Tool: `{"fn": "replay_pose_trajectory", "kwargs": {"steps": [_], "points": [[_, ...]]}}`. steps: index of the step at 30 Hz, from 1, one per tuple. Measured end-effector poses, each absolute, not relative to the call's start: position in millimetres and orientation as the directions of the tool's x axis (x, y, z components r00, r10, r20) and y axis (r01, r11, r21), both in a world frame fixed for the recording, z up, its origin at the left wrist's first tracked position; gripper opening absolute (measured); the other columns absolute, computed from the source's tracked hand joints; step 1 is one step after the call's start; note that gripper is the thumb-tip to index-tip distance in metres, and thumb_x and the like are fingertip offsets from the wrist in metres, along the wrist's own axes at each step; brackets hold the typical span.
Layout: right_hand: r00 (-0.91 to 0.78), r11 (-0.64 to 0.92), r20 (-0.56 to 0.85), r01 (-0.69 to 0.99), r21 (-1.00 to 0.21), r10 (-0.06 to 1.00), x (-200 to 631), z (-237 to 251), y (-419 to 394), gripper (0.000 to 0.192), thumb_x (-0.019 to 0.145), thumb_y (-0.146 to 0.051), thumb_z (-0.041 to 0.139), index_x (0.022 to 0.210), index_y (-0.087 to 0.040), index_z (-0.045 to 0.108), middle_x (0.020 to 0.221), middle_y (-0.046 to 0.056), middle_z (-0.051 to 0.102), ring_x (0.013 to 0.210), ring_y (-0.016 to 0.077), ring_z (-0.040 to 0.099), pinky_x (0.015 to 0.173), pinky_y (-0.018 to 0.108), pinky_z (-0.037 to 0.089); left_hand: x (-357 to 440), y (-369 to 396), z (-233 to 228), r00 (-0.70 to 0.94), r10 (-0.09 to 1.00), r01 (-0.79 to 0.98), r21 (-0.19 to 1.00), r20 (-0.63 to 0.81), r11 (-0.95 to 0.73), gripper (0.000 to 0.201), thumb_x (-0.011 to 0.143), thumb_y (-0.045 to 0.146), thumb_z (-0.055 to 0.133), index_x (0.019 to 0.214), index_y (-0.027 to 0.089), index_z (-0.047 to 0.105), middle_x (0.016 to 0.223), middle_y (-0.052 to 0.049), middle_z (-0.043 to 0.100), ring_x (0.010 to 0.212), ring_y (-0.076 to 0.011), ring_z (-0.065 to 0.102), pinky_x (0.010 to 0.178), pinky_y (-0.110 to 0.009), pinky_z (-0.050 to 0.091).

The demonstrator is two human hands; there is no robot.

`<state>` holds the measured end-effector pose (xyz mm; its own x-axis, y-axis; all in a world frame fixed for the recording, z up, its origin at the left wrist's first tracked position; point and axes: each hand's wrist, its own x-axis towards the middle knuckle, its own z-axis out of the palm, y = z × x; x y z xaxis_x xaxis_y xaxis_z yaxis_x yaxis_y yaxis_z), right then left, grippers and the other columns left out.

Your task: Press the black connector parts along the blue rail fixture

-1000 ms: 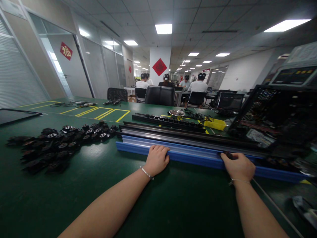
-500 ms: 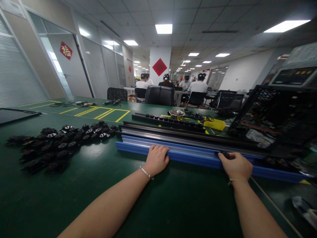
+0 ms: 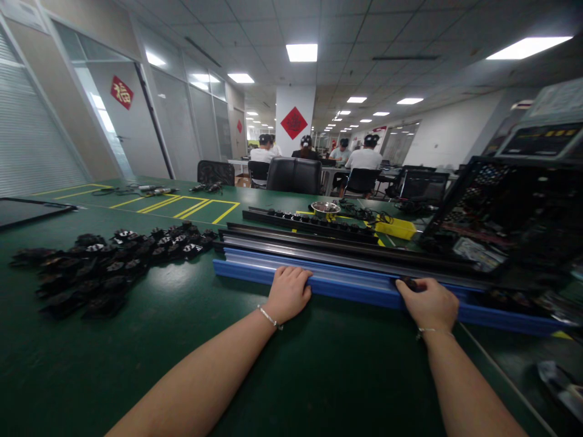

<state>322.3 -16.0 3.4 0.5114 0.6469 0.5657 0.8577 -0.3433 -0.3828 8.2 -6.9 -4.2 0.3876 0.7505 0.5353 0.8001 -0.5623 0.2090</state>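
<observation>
- Left hand (image 3: 288, 291): palm down, fingers curled over the near edge of the long blue plastic rail (image 3: 355, 285), pressing it to the table; it steadies the rail and does not lift it.
- Right hand (image 3: 428, 303): further right on the same rail, fingers bent over a small black part (image 3: 409, 283) that sits at the rail's upper edge. The fingertips cover most of the part, so whether they pinch it or only push against it cannot be told.
- Blue rail: lies flat across the green table mat (image 3: 150, 346), running from centre to far right, just beside and in front of 1 long grey metal rail (image 3: 346, 258).
- Black rail fitted with sockets (image 3: 314, 223): lies behind the grey rail, apart from both hands.
- Heap of small black socket modules (image 3: 109, 264): on the mat left of the blue rail's end, near it, well apart from the left hand.
- Steel bowl (image 3: 325, 209), yellow tray (image 3: 395, 227): behind the rails.
- Black mesh case (image 3: 510, 212): at far right.
- Several people (image 3: 364, 159): seated at desks in the background, not at this table.
- Step in hand, as a judgement: seating or sliding 1 black part along the blue rail with the left hand as brace.
- Next move calls for firm bracing on the left and an even push along the channel, with the part kept square so it does not jam.
</observation>
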Motion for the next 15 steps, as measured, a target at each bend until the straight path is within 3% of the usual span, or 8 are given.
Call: {"fn": "replay_pose_trajectory", "kwargs": {"steps": [15], "points": [[0.493, -0.33, 0.549, 0.867, -0.373, 0.675, 317.3, 5.7, -16.4, 0.034, 0.065, -0.055, 0.056, 0.066, -0.022, 0.05, 0.068, 0.007, 0.059, 0.071, 0.0245, 0.055, 0.075, 0.037, 0.04, 9.2, -7.0, -3.4, 0.385, 0.751, 0.799, 0.213, 0.537, -0.563, 0.027, 0.083, 0.024, 0.052, 0.109, 0.024, 0.057, 0.105, -0.003, 0.065, 0.102, -0.0205, 0.054, 0.093, -0.039, 0.034]]}}
